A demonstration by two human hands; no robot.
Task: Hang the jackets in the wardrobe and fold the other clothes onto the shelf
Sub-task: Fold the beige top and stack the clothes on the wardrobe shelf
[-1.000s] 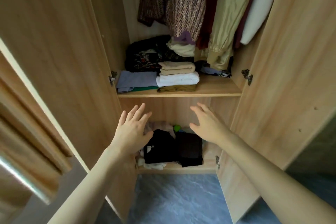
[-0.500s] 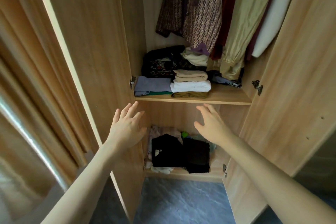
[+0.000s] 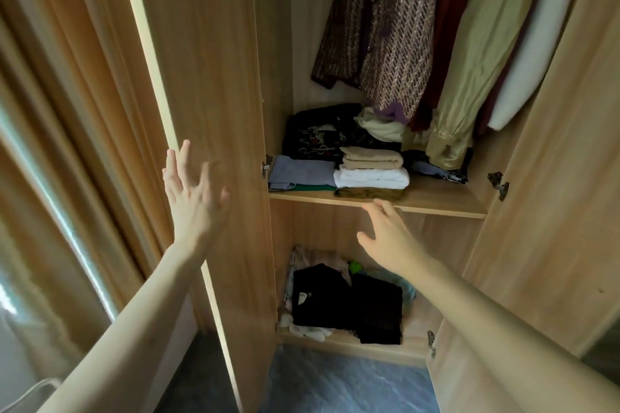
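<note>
The wooden wardrobe stands open before me. Several jackets hang at the top: a brown patterned one, a dark red one, an olive one and a white one. Folded clothes lie on the middle shelf: a lilac piece, a beige one on a white one. Black folded clothes sit on the bottom shelf. My left hand is spread open in front of the left door. My right hand hovers open just below the middle shelf's edge. Both hands hold nothing.
The right door stands open with hinges showing. Loose dark and cream garments are bunched at the back of the middle shelf. A grey-blue floor lies below. Curtains hang to the left.
My left hand has moved left and up, from in front of the bottom shelf to the left door. My right hand stayed in front of the lower compartment. The view shifted right.
</note>
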